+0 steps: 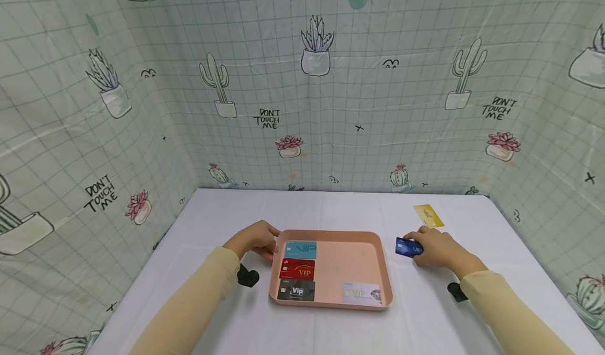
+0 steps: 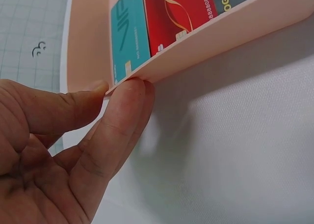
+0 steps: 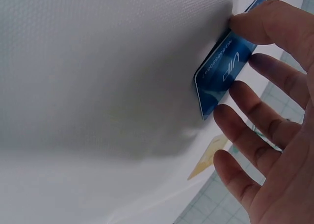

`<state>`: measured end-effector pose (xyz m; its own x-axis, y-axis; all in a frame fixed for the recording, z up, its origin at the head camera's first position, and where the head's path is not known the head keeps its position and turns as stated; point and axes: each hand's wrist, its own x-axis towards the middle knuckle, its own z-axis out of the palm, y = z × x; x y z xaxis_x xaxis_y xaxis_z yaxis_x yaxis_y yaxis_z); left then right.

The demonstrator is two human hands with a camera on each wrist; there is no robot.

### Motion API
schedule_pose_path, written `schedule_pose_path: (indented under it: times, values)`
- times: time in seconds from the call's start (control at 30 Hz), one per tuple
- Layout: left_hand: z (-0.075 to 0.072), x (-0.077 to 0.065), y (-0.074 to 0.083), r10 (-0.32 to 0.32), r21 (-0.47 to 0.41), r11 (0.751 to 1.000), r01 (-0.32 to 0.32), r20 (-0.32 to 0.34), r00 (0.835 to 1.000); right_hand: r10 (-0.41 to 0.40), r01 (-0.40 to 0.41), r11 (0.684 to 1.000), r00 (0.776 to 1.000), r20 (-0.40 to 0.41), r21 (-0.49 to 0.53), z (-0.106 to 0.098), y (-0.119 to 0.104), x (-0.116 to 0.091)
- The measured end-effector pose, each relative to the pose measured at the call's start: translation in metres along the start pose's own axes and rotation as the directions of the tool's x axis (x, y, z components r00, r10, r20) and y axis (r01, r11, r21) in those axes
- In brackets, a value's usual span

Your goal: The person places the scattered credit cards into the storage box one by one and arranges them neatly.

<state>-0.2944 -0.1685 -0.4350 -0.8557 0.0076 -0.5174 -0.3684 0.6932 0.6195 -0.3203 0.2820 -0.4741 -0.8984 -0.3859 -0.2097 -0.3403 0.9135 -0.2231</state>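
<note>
My left hand (image 1: 257, 238) is at the upper left corner of a pink tray (image 1: 331, 235), thumb and fingers pinching its rim (image 2: 128, 82). In the tray's left side lie a teal VIP card (image 1: 300, 249), a red VIP card (image 1: 296, 269) and a black Vip card (image 1: 295, 290), one below another. A silver VIP card (image 1: 360, 293) sits in the lower right corner. To the right of the tray, my right hand (image 1: 437, 247) grips a blue VIP card (image 3: 223, 69) by its edges, close over the table. Past that hand, a gold card (image 1: 429, 216) lies on the table.
A white cloth covers the table (image 1: 326, 331). Behind and beside it hangs a pale green gridded curtain (image 1: 264, 82) printed with cacti. Dark straps (image 1: 248, 276) are on both wrists, below yellow sleeves.
</note>
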Motion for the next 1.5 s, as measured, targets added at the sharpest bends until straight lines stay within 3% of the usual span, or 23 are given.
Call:
schedule_pose_path:
  times: [0.47,0.83,1.5]
  values:
    - [0.000,-0.002,0.001,-0.005,0.010,1.000,0.005,-0.011,1.000,0.003,-0.002,1.000,1.000,-0.030,0.025,0.010,0.006,0.002]
    - [0.001,0.000,0.001,-0.008,0.025,1.000,0.009,-0.015,1.000,-0.058,0.064,0.997,0.994,-0.093,0.053,0.002,-0.008,-0.003]
    - [0.001,0.001,0.001,-0.007,0.006,1.000,0.007,0.001,1.000,-0.154,0.141,0.987,0.964,-0.218,-0.075,-0.020,-0.031,-0.001]
